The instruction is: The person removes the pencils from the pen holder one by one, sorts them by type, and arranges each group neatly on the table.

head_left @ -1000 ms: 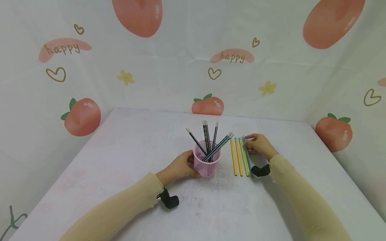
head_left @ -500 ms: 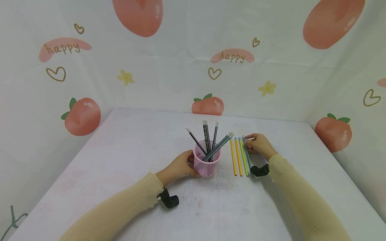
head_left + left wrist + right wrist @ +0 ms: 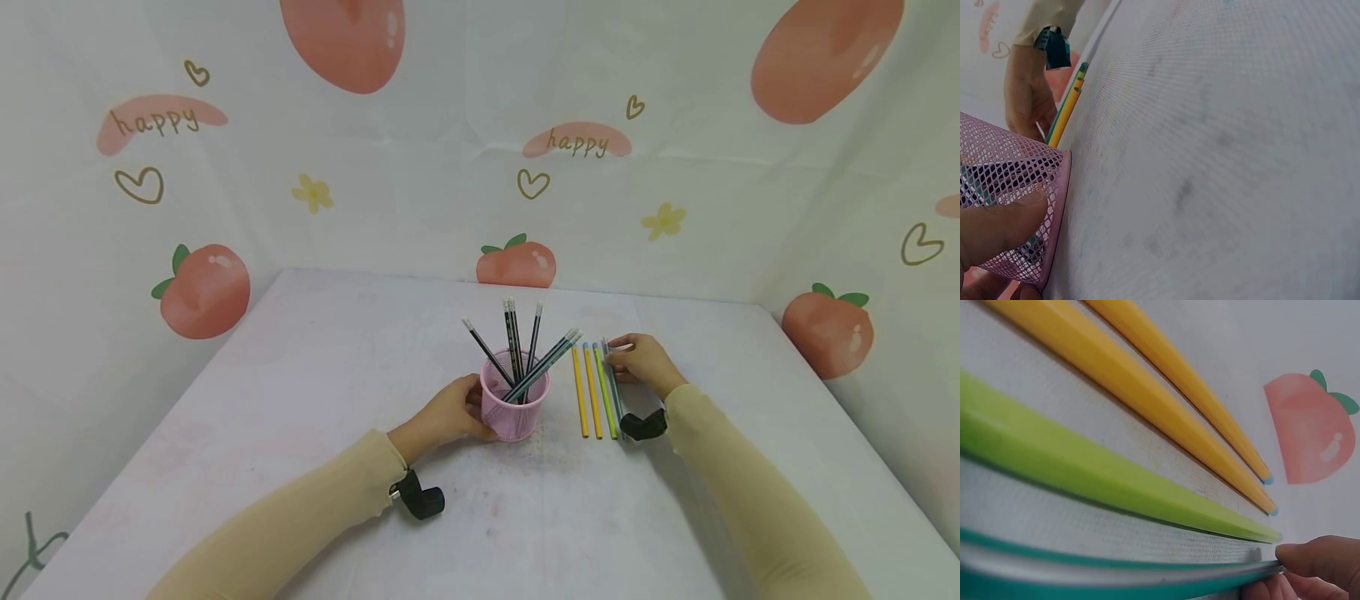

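Note:
In the head view my left hand (image 3: 450,410) grips the side of a pink mesh pencil cup (image 3: 517,423). The thumb (image 3: 1013,226) lies across its wall in the left wrist view. Several dark pencils (image 3: 488,350) with white erasers stand in the cup, leaning various ways. To the right, my right hand (image 3: 642,362) pinches a teal pencil (image 3: 1122,574) by its far end, between thumb and fingers. Close beside that pencil lies a light green pencil (image 3: 1104,478). Two yellow-orange pencils (image 3: 579,392) continue the row, roughly parallel, between the green pencil and the cup.
A white cloth-like surface (image 3: 360,333) covers the table. Behind it hangs a white backdrop (image 3: 420,200) printed with peaches, hearts and flowers. Each wrist carries a black camera, one of them the left-wrist camera (image 3: 422,497).
My right hand and the teal pencil have shifted very slightly left, toward the light green pencil. The left hand and the cup have stayed in place.

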Available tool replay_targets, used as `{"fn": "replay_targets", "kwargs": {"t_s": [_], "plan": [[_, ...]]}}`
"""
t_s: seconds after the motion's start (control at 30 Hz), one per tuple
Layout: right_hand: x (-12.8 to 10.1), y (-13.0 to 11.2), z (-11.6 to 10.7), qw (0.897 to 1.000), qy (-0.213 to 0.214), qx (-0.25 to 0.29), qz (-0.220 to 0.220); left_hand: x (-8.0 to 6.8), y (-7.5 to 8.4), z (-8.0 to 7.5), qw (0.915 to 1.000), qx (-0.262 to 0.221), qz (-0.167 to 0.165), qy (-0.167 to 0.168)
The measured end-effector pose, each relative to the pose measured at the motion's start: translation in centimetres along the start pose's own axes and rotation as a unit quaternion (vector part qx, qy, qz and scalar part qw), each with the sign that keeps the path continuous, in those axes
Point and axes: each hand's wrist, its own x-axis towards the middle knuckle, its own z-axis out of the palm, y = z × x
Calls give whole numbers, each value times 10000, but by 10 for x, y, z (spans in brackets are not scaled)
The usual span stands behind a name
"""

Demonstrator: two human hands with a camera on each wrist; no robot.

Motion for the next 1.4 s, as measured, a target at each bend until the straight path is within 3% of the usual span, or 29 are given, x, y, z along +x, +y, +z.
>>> {"fn": "replay_targets", "kwargs": {"t_s": [1.4], "plan": [[5, 6, 2, 9997, 163, -64, 153, 4, -4, 1, 9999, 66, -54, 74]]}}
